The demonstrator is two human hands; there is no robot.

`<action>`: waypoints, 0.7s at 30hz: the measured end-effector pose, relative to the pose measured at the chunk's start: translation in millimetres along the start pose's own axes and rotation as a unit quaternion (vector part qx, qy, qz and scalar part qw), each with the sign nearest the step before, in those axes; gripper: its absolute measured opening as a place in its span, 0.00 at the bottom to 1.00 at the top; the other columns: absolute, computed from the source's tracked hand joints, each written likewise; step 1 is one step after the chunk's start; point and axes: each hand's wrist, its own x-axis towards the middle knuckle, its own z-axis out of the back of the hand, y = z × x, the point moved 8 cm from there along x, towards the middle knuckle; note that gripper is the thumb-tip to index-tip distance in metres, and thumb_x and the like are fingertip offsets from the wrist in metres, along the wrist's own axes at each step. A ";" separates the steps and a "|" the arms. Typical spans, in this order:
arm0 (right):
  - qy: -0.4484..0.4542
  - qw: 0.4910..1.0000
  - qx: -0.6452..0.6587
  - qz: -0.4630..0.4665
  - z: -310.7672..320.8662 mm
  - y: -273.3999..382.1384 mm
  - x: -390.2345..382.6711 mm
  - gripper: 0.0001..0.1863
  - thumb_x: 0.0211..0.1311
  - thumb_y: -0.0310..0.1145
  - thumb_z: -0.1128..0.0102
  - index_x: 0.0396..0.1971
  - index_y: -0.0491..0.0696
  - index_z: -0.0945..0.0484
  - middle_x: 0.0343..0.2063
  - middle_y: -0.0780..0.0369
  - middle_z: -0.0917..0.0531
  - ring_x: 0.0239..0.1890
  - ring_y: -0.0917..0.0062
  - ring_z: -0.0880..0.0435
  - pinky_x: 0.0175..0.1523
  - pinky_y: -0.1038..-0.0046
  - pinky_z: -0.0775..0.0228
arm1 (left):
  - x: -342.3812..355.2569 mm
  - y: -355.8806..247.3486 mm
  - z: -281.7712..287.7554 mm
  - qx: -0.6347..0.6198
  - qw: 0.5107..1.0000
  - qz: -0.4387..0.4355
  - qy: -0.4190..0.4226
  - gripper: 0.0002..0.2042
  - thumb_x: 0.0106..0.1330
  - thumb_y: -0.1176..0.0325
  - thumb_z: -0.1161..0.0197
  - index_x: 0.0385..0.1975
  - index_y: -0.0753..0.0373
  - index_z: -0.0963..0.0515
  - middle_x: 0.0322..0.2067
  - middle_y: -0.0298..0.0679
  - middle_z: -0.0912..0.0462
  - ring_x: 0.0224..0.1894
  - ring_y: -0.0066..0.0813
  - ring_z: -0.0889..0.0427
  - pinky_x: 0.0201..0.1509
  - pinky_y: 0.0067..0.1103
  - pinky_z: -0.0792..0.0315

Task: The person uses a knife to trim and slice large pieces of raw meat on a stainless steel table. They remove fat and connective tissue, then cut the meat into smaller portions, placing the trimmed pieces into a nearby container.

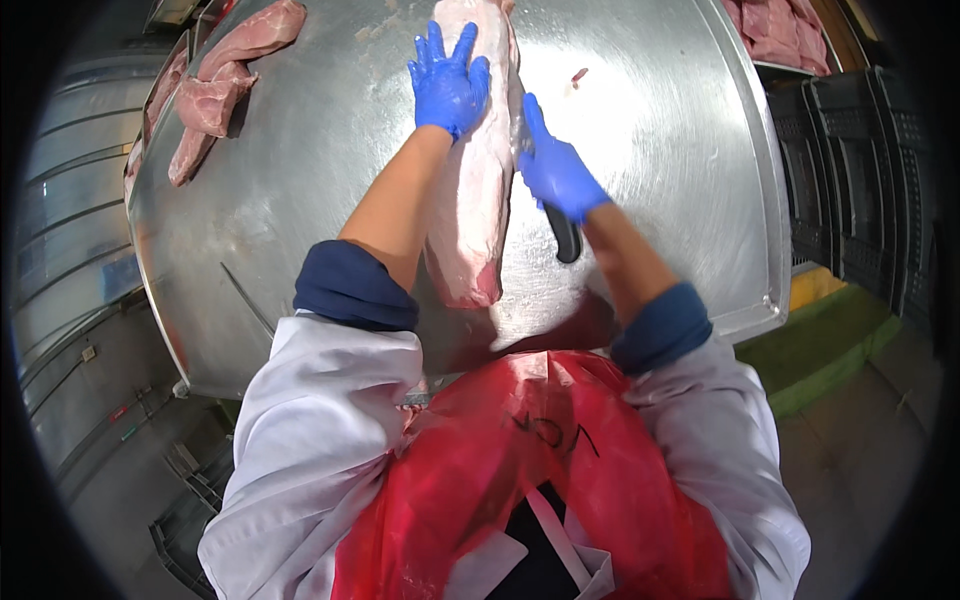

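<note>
A long pale slab of raw meat (468, 220) lies lengthwise in front of me on the steel table (350, 150). My left hand (448, 88), in a blue glove, rests flat on its upper part with the fingers spread. At the slab's right side my right hand (560, 172), also gloved in blue, grips a knife (567, 240). Its black handle sticks out below the palm toward me. The blade is mostly hidden by the hand and runs along the meat's right edge; I cannot tell how deep it sits. The forefinger points forward along the knife.
Several cut meat strips (215, 95) lie at the table's far left. A thin dark rod (245, 295) lies near the left front. Beyond the right rim are more meat pieces (778, 35), black plastic crates (850, 160) and a green block (825, 345). A small scrap (579, 76) sits right of the slab.
</note>
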 end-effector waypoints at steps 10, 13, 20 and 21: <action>-0.007 0.992 -0.036 0.118 -88.5 -61.1 -209.4 0.46 0.59 0.24 0.49 0.76 0.53 0.60 0.24 0.44 0.21 0.23 0.49 0.20 0.33 0.56 0.28 | 1.3 16.3 -6.1 0.002 0.995 0.073 0.062 0.36 0.69 0.42 0.51 0.76 0.41 0.51 0.75 0.56 0.62 0.77 0.61 0.61 0.76 0.50 0.60; 0.019 0.987 -0.094 0.127 -56.7 -87.2 -282.0 0.46 0.60 0.24 0.48 0.77 0.60 0.58 0.24 0.46 0.22 0.22 0.59 0.20 0.32 0.63 0.27 | -41.5 -15.5 7.6 0.049 0.972 0.147 0.177 0.59 0.55 0.35 0.34 0.76 0.57 0.65 0.75 0.58 0.65 0.76 0.60 0.57 0.76 0.48 0.54; -0.131 0.981 0.095 -0.110 56.8 -131.7 -365.4 0.46 0.61 0.26 0.49 0.77 0.66 0.57 0.24 0.63 0.22 0.23 0.80 0.26 0.31 0.75 0.28 | -73.5 2.4 48.1 0.024 0.964 0.184 0.190 0.44 0.43 0.55 0.25 0.58 0.78 0.35 0.48 0.61 0.20 0.51 0.53 0.18 0.55 0.35 0.22; -0.152 0.974 0.117 -0.124 67.2 -130.6 -366.7 0.46 0.61 0.26 0.49 0.77 0.66 0.57 0.24 0.66 0.23 0.24 0.83 0.28 0.30 0.76 0.28 | -77.5 7.8 48.0 -0.066 0.950 0.206 0.227 0.42 0.44 0.57 0.26 0.58 0.77 0.34 0.49 0.60 0.20 0.51 0.52 0.17 0.55 0.36 0.23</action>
